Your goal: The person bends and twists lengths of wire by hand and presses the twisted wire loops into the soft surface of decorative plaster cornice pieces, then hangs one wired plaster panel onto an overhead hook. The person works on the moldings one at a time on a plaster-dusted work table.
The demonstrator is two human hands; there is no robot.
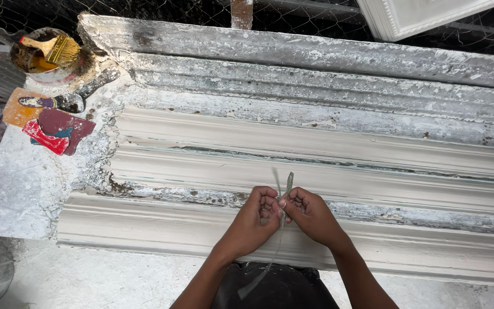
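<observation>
Close in, both hands meet over the long plaster moulding (315, 183): the left hand (255, 220) and right hand (310, 214) each pinch a thin grey-green strip (289, 184), grip clamped on it. Its top pokes above the fingers; its tail hangs toward the lap, blurred. Farther left, a brush (58, 48) rests on a pot (32, 63), on the bench (24, 183).
</observation>
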